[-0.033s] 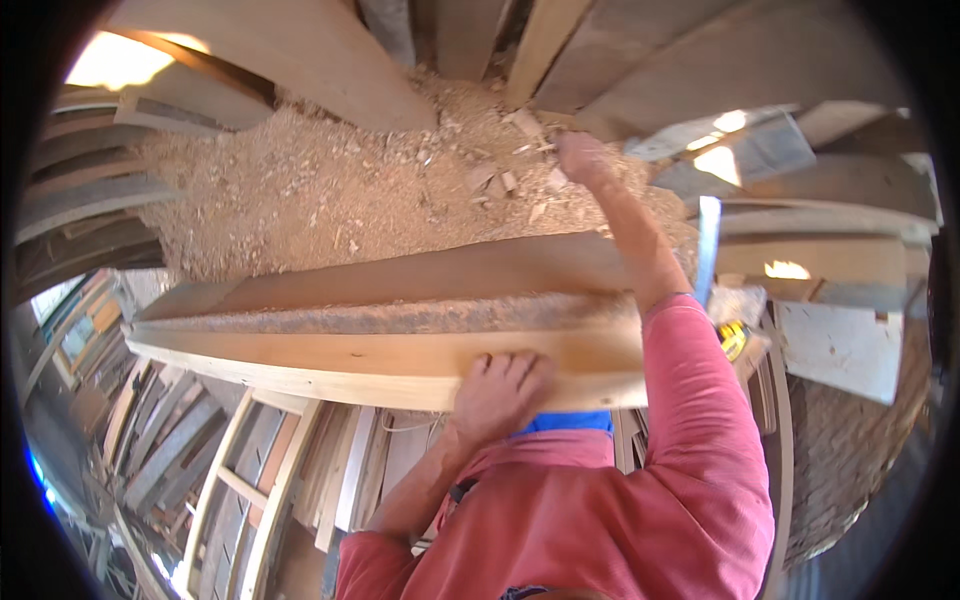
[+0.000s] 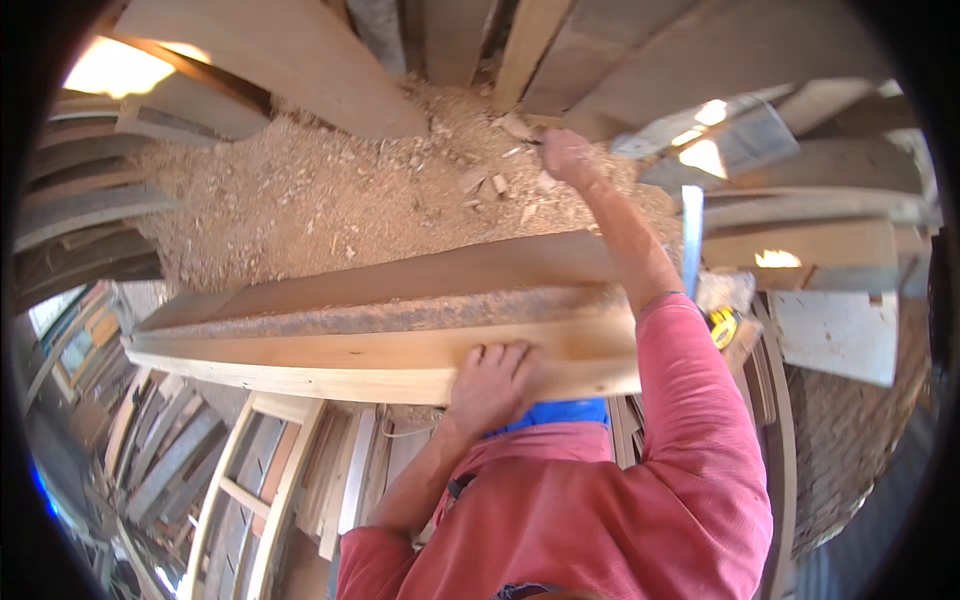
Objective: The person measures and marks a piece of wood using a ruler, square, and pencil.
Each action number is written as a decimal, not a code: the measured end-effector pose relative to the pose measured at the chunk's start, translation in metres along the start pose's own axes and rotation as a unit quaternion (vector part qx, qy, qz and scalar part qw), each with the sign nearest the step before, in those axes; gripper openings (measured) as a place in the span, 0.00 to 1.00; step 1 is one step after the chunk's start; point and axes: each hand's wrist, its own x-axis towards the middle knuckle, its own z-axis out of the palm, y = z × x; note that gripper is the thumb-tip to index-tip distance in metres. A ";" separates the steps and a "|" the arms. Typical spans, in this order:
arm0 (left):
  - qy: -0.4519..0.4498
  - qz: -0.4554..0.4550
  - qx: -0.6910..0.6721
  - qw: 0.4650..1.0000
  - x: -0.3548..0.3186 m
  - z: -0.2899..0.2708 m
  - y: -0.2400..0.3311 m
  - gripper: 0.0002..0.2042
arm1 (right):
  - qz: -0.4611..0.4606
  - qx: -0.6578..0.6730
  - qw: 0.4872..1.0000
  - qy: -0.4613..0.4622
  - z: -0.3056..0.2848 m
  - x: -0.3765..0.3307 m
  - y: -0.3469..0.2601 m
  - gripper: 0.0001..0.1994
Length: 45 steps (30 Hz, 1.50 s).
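Observation:
A long pale wooden plank point(image 2: 300, 352) lies across the middle, its near edge close to my body. Over that near edge, right of the middle, my left hand point(image 2: 492, 380) presses with bent fingers; its thumb side is blurred. Behind the plank stands a dark, rough-edged board or bench part point(image 2: 420, 270). My right arm stretches far past it, and my right hand point(image 2: 567, 157) is closed above the wood shavings point(image 2: 330, 190), near a few loose wood chips point(image 2: 515, 126). Blur hides whatever those fingers hold.
Boards point(image 2: 270, 60) lean at the far side, with more stacked at far left. A yellow tape measure point(image 2: 723, 327) lies right of my right arm, near a light upright strip point(image 2: 692, 240). A wooden frame point(image 2: 215, 495) and offcuts point(image 2: 175, 470) are at lower left.
The whole view has shifted a little, so everything sits slightly further left. My left hand stays on the plank and my right hand stays closed over the shavings.

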 end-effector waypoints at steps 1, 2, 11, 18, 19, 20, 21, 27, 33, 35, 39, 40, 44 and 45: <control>-0.007 0.000 -0.020 1.000 -0.002 -0.001 0.002 0.35 | 0.019 0.036 0.999 -0.004 -0.032 -0.014 -0.020 0.18; 0.000 0.006 0.008 1.000 -0.003 -0.003 0.003 0.36 | 0.039 0.068 0.997 -0.010 -0.065 -0.031 -0.036 0.19; 0.047 0.093 0.040 0.994 -0.015 0.005 0.002 0.43 | 0.133 0.239 0.893 0.356 -0.192 -0.325 -0.006 0.13; 0.107 0.232 0.101 0.961 -0.034 0.014 -0.022 0.39 | 0.485 0.217 0.796 0.290 -0.082 -0.483 -0.007 0.31; 0.113 0.220 0.113 0.962 -0.043 0.013 -0.028 0.40 | 0.473 0.266 0.806 0.236 -0.072 -0.492 -0.009 0.39; 0.117 0.211 0.126 0.962 -0.053 0.010 -0.035 0.40 | 0.493 0.191 0.799 0.287 -0.058 -0.482 -0.016 0.43; 0.120 0.192 0.127 0.966 -0.064 0.007 -0.045 0.41 | 0.515 0.191 0.784 0.289 -0.049 -0.475 -0.018 0.45; 0.145 0.098 0.164 0.971 -0.119 -0.004 -0.092 0.46 | 0.567 0.362 0.710 0.208 -0.013 -0.422 0.002 0.51; 0.169 0.104 0.167 0.966 -0.121 -0.004 -0.097 0.48 | 0.531 0.325 0.739 0.257 0.009 -0.424 0.016 0.21; 0.175 0.108 0.169 0.964 -0.125 -0.003 -0.098 0.48 | 0.507 0.318 0.764 0.242 0.018 -0.450 0.010 0.20; 0.162 0.101 0.171 0.967 -0.139 0.004 -0.102 0.45 | 0.548 0.517 0.631 0.185 0.065 -0.483 -0.027 0.16; 0.161 0.103 0.164 0.968 -0.139 0.004 -0.104 0.44 | 0.495 0.622 0.559 0.235 0.082 -0.488 -0.038 0.12; 0.131 0.106 0.129 0.977 -0.136 0.004 -0.110 0.43 | 0.492 0.701 0.421 0.299 0.129 -0.532 -0.059 0.14; 0.168 0.126 0.129 0.969 -0.130 0.002 -0.111 0.44 | 0.480 0.719 0.424 0.271 0.131 -0.533 -0.059 0.08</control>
